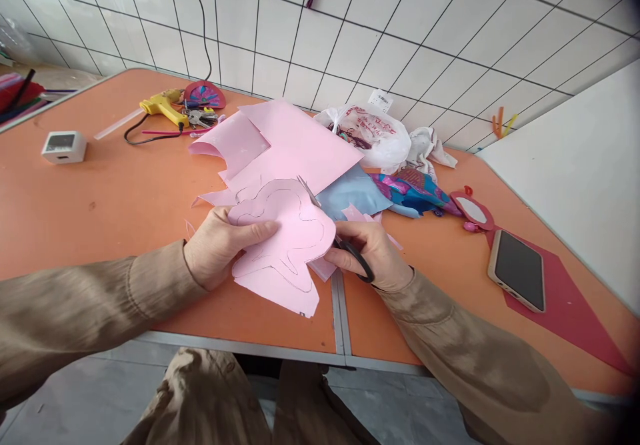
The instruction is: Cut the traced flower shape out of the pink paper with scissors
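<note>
A pink foam or paper sheet (295, 231) with curved outlines drawn on it is held up over the table. My left hand (220, 245) pinches its left side, thumb on top. My right hand (373, 251) grips black-handled scissors (359, 258) at the sheet's right edge. The blade tips show above the sheet's upper edge; the rest of the blades is hidden behind it. Behind the held piece lies a larger pink sheet (300, 141), with pink offcuts (357, 213) and a light blue sheet (353, 191) close by.
On the orange table (425, 311) are a yellow glue gun (165, 107), a white box-shaped device (64, 147), a phone (517, 268) on a red sheet (570, 298), a small oval mirror (471, 210), patterned fabric (415, 190) and a plastic bag (385, 131). A tiled wall (280, 25) stands behind.
</note>
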{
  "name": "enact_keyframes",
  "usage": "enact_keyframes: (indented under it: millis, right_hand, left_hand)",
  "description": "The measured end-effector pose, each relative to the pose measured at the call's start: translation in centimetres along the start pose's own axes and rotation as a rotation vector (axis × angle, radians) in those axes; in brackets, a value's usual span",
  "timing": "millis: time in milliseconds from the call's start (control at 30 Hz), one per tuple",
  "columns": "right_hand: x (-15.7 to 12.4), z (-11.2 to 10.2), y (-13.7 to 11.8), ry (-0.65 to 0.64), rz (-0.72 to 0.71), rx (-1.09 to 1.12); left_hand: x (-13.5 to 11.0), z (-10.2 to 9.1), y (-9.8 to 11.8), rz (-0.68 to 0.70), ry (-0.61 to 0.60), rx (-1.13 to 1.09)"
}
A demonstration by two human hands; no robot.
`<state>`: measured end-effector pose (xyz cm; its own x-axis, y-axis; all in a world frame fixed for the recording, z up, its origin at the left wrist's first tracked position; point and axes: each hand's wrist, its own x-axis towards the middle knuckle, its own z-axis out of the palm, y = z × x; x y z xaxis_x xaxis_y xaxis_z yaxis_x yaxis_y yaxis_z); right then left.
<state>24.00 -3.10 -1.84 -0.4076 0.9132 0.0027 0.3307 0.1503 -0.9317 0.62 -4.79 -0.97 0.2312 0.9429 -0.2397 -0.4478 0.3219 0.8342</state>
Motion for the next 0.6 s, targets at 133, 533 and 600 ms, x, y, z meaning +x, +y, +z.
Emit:
enact_keyframes:
  millis: [133,533,600]
  right_hand:
    - [-0.02,-0.13,0.11,-0.011,0.003,-0.018]
    - [0.03,0.06,-0.18,0.002,0.004,-0.006]
    - [0.05,0.06,-0.27,0.002,0.010,-0.001]
  left_hand:
    - [0.07,-0.02,0.20,-0.011,0.000,0.007]
    - [0.07,-0.04,0.19,-0.004,0.064,0.069]
    - [0.05,0.00,0.21,0.001,0.065,0.073]
